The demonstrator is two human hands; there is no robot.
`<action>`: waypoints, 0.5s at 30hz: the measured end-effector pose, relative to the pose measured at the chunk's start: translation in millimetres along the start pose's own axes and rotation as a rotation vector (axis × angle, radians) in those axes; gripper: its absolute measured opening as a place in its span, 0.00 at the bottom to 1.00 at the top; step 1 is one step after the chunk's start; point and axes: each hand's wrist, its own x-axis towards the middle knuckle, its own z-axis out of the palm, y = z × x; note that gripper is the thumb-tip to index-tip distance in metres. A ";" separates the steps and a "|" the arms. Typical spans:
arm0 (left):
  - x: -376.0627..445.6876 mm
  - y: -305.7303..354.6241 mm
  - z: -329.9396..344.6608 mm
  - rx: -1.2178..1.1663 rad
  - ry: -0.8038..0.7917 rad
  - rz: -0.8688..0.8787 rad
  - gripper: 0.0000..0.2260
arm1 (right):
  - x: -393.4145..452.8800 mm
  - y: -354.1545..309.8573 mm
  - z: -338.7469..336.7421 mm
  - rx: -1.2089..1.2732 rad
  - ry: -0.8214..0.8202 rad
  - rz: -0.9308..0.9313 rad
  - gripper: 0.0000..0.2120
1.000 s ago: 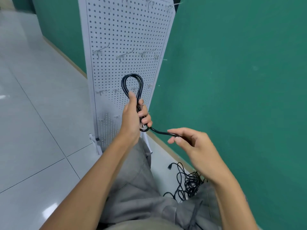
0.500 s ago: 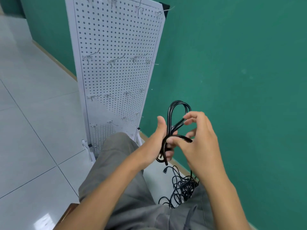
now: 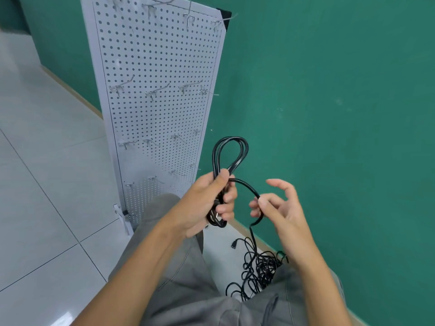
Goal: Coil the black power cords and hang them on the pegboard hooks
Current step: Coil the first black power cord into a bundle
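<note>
My left hand (image 3: 207,203) grips a black power cord (image 3: 229,151) folded into loops that stick up above my fist. A free strand arcs from that fist to my right hand (image 3: 277,208), which pinches it between thumb and forefinger, the other fingers spread. The strand drops to a tangled pile of black cords (image 3: 259,269) on the floor between my legs. A white pegboard (image 3: 160,62) with several bare metal hooks (image 3: 154,91) stands upright just behind my left hand.
A green wall (image 3: 329,102) runs behind and to the right of the pegboard. Pale floor tiles (image 3: 47,184) spread to the left. My grey-trousered knees (image 3: 169,255) sit below my hands. A loose plug (image 3: 233,244) lies by the pile.
My right hand has drawn away to the right from the coil, pulling out an arc of cord. The coil stays in my left hand, in front of the wall beside the pegboard.
</note>
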 end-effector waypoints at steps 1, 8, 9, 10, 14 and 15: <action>0.6 0.6 -1.1 0.005 0.023 0.008 0.13 | 0.1 1.8 -0.3 -0.040 -0.008 0.011 0.14; 6.1 -10.8 -1.1 0.190 0.112 0.045 0.19 | 5.9 2.2 12.6 0.136 0.160 -0.006 0.09; 7.0 -14.2 -0.9 0.260 0.123 0.053 0.21 | 7.0 -1.2 15.5 0.161 0.187 -0.029 0.09; 7.5 -18.3 0.1 0.319 0.128 0.059 0.22 | 8.8 -3.7 18.1 0.156 0.211 -0.053 0.08; 7.0 -32.7 9.4 0.519 0.099 0.063 0.23 | 19.0 -12.2 22.8 -0.019 0.322 -0.101 0.11; 6.7 -35.3 11.8 0.578 0.085 0.071 0.21 | 21.9 -12.4 22.3 -0.056 0.350 -0.097 0.12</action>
